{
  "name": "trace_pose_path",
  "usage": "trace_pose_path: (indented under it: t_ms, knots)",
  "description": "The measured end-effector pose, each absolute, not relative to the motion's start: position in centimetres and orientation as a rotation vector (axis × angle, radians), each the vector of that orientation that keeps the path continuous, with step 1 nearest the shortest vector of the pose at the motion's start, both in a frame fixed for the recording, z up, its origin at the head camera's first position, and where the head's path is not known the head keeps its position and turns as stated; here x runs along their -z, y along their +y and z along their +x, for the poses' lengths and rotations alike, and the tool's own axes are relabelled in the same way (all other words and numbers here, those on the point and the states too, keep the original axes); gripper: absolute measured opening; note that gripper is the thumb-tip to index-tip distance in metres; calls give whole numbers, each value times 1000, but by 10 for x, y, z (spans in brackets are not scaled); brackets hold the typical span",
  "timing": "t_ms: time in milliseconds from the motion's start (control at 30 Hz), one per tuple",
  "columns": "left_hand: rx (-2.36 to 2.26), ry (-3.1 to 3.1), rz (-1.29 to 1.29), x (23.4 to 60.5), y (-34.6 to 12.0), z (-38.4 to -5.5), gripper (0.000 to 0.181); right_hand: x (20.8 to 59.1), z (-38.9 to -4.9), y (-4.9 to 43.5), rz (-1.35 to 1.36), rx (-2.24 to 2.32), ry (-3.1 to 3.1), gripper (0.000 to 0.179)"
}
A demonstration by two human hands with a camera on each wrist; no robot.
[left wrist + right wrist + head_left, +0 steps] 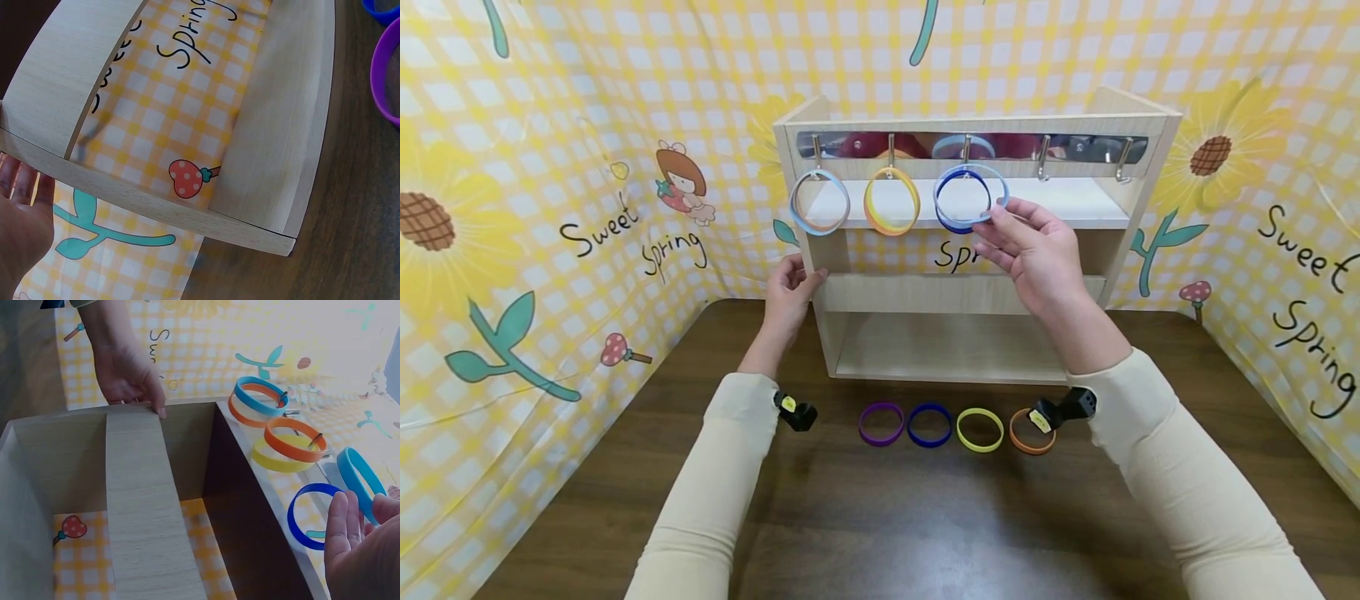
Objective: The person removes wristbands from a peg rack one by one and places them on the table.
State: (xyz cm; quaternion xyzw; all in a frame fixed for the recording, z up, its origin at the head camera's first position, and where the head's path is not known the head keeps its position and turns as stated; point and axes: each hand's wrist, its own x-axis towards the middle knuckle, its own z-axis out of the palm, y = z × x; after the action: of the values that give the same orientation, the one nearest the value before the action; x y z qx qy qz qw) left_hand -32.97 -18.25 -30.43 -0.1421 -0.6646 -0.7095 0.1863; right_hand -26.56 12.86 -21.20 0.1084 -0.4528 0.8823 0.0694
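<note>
Light-blue round rubber-looking ring at upper centre of head view, pinched between thumb and fingers of right hand, overlapping dark-blue round band at middle silver metal hook; cannot tell whether looped over hook. Left hand grips left side of pale wooden shelf unit, thumb at front edge, other fingers outside. Purple ring, navy ring, yellow ring, orange ring in row, lower centre, on brown wooden table.
</note>
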Motion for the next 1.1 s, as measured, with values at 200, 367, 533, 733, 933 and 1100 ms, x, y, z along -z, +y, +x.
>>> trace_pose_path:
  t_ms: [200,367,533,733,933,1100]
  knots:
    - [1987,-1887,-383,305,-184,-328,36,213,-257,137,336,-2644,-1411,34]
    - [1978,-1898,-371,305,-185,-328,37,219,-250,145,356,-2639,-1450,39]
    - [1994,-1874,-392,304,-185,-331,41,225,-242,155,400,-2650,-1452,42]
    - [1996,-1875,-375,304,-184,-330,34,234,-233,169,405,-2660,-1490,34]
    - [1986,-1881,-379,304,-183,-330,30,249,-226,187,371,-2632,-1549,26]
    - [1984,-1889,-378,303,-184,-330,31,262,-221,201,405,-2674,-1552,20]
